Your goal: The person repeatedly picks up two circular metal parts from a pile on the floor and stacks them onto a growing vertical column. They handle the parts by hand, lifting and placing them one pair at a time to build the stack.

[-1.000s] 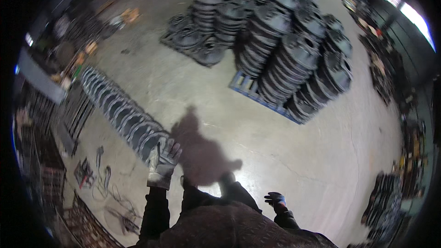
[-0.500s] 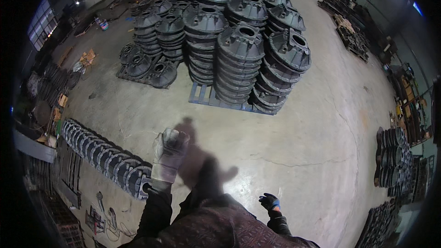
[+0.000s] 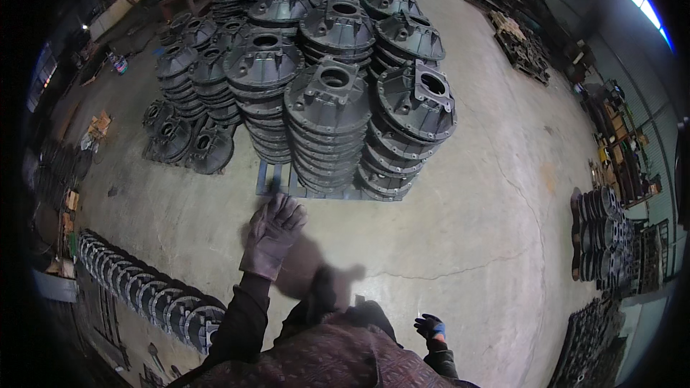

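Note:
My left hand [image 3: 274,236], in a grey-brown work glove, is held out in front of me with its fingers curled in. Nothing shows in it. Beyond it, a stack of dark metal bell housings [image 3: 328,111] stands on a blue pallet [image 3: 270,178], apart from the hand. My right hand [image 3: 430,326], in a blue and dark glove, hangs low at my right side over the concrete floor. Its fingers are somewhat apart and it holds nothing. Another tall stack of the same round housings [image 3: 415,104] stands at the pallet's right end.
A long row of ring-shaped castings [image 3: 147,291] lies on the floor at my left. Low housings [image 3: 172,140] sit left of the stacks. Flat dark castings [image 3: 602,241] are piled at the right, near a loaded rack [image 3: 622,140]. Concrete floor [image 3: 467,237] runs between.
The stacks appear nearer and farther left in view. My left hand has turned, its glove now looking darker, with fingers still curled. My right hand stays low at my side.

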{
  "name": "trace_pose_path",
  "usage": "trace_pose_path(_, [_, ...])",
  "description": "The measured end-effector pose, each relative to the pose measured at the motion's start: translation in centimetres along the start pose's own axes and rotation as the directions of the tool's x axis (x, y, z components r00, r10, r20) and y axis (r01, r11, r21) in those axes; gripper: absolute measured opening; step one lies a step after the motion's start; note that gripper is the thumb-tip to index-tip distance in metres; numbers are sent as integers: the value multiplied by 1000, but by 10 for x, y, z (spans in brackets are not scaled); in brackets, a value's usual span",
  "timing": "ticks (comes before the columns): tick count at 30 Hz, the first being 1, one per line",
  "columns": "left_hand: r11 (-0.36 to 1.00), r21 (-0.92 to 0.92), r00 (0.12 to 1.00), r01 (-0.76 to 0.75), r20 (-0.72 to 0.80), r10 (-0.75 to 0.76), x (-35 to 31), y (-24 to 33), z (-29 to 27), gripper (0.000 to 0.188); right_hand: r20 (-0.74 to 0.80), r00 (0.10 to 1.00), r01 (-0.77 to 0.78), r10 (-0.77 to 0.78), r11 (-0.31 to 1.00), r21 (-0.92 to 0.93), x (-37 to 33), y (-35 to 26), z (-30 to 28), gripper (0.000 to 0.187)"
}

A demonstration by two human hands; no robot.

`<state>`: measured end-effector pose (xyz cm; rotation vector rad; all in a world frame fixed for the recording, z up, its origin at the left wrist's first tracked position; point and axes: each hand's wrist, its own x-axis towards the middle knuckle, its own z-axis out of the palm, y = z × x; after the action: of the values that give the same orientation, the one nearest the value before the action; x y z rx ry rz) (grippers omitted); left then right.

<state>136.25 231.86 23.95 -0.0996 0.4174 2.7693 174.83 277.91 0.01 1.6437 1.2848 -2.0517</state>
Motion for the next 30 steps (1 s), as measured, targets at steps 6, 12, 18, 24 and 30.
trace_pose_path(6, [986, -15, 985, 168, 46, -167, 103, -50, -18, 24, -68, 987, -152, 148, 987, -49, 12, 1, -26, 44])
trace_pose_path(12, [988, 74, 975, 136, -187, -120, 148, -124, 5, 26, 8, 984, -172, 179, 957, -234, 67, -39, -57, 44])
trace_pose_path(18, [956, 227, 954, 186, -273, -121, 208, -180, -13, 24, -35, 974, -225, 225, 974, -13, 187, -176, -96, 42])
trace_pose_path(24, [810, 564, 837, 159, -512, 193, 222, -189, -42, 45, 289, 938, 262, -190, 937, -231, 280, -410, 22, 33])
trace_pose_path(30, [620, 771, 833, 143, -432, 345, 257, -160, -24, 31, 523, 677, 639, -518, 766, -70, 203, -585, 241, 31])
